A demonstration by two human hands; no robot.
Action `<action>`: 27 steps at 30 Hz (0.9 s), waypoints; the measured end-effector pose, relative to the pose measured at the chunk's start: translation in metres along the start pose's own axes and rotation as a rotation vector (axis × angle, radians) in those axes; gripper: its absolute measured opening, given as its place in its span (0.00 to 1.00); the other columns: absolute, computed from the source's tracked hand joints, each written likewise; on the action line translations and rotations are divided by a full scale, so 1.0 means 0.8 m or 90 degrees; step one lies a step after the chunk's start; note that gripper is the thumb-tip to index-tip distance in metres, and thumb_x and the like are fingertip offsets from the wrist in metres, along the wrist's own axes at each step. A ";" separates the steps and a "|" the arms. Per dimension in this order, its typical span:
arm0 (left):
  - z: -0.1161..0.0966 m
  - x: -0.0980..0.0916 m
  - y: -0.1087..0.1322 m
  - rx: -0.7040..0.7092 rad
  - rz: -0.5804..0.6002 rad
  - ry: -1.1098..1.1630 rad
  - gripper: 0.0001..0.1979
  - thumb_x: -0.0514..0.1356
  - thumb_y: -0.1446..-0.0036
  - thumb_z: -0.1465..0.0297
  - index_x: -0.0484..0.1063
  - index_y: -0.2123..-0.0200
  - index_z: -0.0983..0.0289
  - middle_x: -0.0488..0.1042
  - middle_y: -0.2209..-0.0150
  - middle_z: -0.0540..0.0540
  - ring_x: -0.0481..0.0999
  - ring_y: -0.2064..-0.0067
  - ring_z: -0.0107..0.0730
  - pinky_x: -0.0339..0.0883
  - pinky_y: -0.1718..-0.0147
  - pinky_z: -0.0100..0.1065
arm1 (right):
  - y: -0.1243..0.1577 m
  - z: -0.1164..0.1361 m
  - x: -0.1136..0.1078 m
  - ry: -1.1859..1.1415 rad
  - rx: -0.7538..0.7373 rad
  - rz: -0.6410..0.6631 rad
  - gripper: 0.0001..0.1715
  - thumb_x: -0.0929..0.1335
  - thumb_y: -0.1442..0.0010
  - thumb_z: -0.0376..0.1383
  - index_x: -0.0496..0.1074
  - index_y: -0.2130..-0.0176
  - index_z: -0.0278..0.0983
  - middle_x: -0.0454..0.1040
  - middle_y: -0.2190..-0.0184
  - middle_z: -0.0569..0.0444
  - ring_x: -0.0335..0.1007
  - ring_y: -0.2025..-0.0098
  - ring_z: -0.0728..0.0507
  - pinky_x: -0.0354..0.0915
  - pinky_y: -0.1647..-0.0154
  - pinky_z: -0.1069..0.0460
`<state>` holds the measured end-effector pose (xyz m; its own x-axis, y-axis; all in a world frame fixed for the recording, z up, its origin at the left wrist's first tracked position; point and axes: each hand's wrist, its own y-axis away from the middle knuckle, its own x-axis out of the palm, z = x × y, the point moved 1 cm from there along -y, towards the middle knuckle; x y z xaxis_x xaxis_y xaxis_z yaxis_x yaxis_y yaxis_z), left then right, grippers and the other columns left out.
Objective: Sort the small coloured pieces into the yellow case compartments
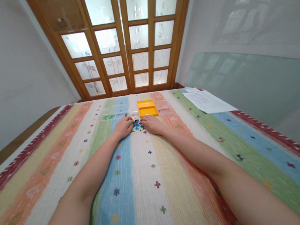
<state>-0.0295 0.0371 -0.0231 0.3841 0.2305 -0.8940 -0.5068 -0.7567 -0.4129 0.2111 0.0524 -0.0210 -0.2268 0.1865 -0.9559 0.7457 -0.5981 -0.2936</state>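
Observation:
A small heap of tiny blue, green and dark red pieces lies on the striped tablecloth, between my two hands. My left hand rests at its left side, fingers loosely bent and their tips touching the edge of the heap. On the opposite side, my right hand lies palm down with its fingers reaching the pieces. Neither hand shows anything gripped, though the fingertips are small and partly hidden. Just behind my right hand stands an open yellow plastic box with its lid raised or folded back.
A clear plastic tray with a few green pieces sits left of the yellow box. Another clear tray stands to its right. Printed paper sheets lie at the back right. Beyond the tablecloth are wooden glazed doors.

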 end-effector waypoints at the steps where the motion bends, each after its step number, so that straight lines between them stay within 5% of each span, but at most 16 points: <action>1: 0.000 0.000 0.000 -0.001 0.001 0.002 0.16 0.57 0.32 0.70 0.81 0.47 0.59 0.76 0.43 0.59 0.74 0.40 0.45 0.69 0.38 0.46 | 0.000 0.000 0.001 -0.005 -0.004 -0.004 0.16 0.67 0.25 0.33 0.79 0.43 0.36 0.78 0.43 0.42 0.70 0.39 0.39 0.61 0.36 0.45; 15: 0.002 0.003 0.000 -0.007 0.006 0.023 0.16 0.57 0.33 0.70 0.82 0.47 0.58 0.76 0.42 0.59 0.74 0.39 0.46 0.68 0.36 0.47 | -0.002 -0.001 0.010 -0.006 0.020 -0.016 0.16 0.67 0.26 0.33 0.79 0.43 0.35 0.79 0.45 0.42 0.72 0.39 0.39 0.62 0.37 0.44; 27: 0.002 0.002 0.000 -0.022 0.010 0.023 0.17 0.57 0.33 0.70 0.82 0.46 0.57 0.77 0.43 0.59 0.74 0.40 0.45 0.68 0.36 0.46 | -0.007 0.002 0.006 -0.047 0.015 -0.100 0.24 0.63 0.26 0.30 0.72 0.34 0.36 0.71 0.33 0.40 0.65 0.32 0.36 0.57 0.30 0.39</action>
<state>-0.0306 0.0383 -0.0246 0.4048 0.1964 -0.8931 -0.4864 -0.7807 -0.3922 0.2046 0.0556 -0.0240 -0.3851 0.2220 -0.8958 0.6833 -0.5838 -0.4385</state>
